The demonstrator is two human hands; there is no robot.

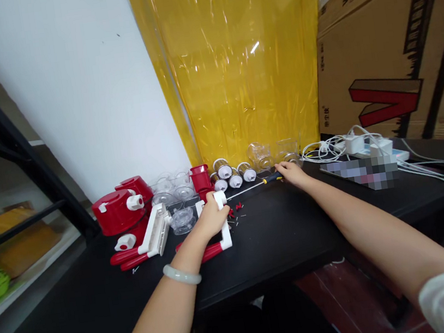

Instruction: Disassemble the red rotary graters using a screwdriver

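My left hand (211, 217) is closed around a white and red plastic frame part (224, 233) lying on the black table (282, 240). A pale bangle sits on that wrist. My right hand (291, 172) reaches further back and closes on the yellow-black handle of a long screwdriver (254, 185) that lies flat on the table, its shaft pointing left toward the frame part. Small red screws or caps (238, 206) lie scattered between the two hands.
Red lids and housings (118, 209), another white-red frame (153, 237), clear cups (182, 220) and metal-wound spools (229, 174) crowd the table's back left. White chargers and cables (361, 144) lie at right. Yellow plastic sheet and cardboard boxes stand behind; black shelving at left.
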